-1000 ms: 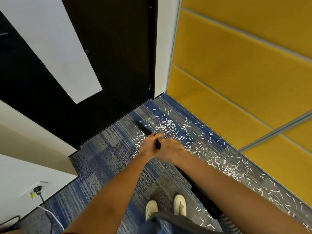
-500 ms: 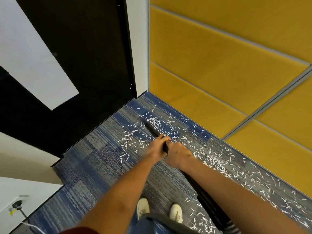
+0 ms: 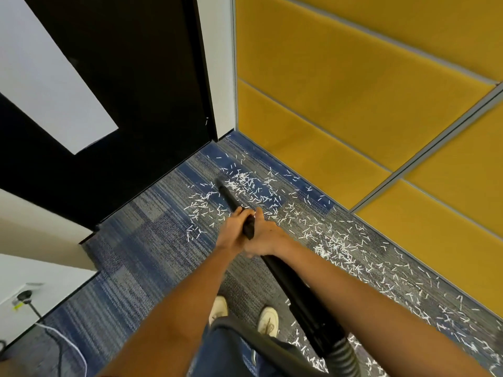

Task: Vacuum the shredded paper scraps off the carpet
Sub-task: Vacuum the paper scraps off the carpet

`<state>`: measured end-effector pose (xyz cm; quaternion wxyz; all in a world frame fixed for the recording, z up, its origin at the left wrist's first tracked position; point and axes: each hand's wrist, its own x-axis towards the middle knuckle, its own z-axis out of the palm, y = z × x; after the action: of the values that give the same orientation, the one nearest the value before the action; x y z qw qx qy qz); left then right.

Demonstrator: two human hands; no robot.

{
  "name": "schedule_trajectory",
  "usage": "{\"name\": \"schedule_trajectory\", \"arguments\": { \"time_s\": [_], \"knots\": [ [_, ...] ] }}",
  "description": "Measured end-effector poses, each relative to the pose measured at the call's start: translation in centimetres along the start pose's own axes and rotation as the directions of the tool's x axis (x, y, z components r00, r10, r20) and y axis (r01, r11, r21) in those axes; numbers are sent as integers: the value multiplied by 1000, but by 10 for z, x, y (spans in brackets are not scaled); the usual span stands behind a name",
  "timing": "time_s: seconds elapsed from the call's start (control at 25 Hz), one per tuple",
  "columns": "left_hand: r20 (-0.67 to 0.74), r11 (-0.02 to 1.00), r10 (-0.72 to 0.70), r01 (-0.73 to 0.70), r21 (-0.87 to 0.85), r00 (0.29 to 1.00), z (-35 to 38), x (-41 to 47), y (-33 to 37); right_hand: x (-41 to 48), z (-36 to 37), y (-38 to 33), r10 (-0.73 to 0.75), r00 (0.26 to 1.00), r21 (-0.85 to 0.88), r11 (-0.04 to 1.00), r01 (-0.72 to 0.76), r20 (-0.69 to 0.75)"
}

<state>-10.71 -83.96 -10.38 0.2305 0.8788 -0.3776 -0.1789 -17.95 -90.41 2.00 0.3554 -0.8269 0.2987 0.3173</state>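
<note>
Left hand (image 3: 231, 236) and right hand (image 3: 268, 240) sat together at frame centre, both clamped on the black vacuum wand (image 3: 228, 194), probably to steer its tip into the shredded paper scraps (image 3: 254, 186) strewn across the carpet (image 3: 152, 240) toward lower right.

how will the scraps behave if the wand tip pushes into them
The scraps are thin slivers lying loose and scattered, so probably very light: they would likely skid or flutter aside from the wand. The carpet looks textured, so some may snag in it. One sits up on the door, hinting they may cling.
</note>
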Motion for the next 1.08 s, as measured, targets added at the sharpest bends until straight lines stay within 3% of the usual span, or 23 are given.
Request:
{"name": "schedule_trajectory", "arguments": {
  "time_s": [0.16, 0.28, 0.52, 0.68, 0.92, 1.08],
  "knots": [
    [-40, 989, -145, 144, -26, 989, -16, -16, -5, -35, 0, 14, -90, 995, -107, 990, 93, 35],
    [-62, 994, -106, 104, -29, 992, -29, -26, -13, -46, 18, 14, -159, 987, -157, 976, 153, -28],
    [28, 974, -225, 225, 21, 974, -23, -62, -14, -52, 38, 28, -213, 977, -194, 958, 209, 1],
    [-20, 970, -241, 240, -33, 970, -14, -71, -3, -57, 41, 28, -173, 985, -307, 937, 166, 3],
    [14, 978, -179, 180, -105, 984, 9, -48, 33, -65, 20, 53, -63, 985, -367, 930, -1, -161],
    [42, 991, -98, 101, -85, 994, 15, -33, 48, -66, 18, 63, -50, 973, -352, 935, -33, -225]
  ]
}}
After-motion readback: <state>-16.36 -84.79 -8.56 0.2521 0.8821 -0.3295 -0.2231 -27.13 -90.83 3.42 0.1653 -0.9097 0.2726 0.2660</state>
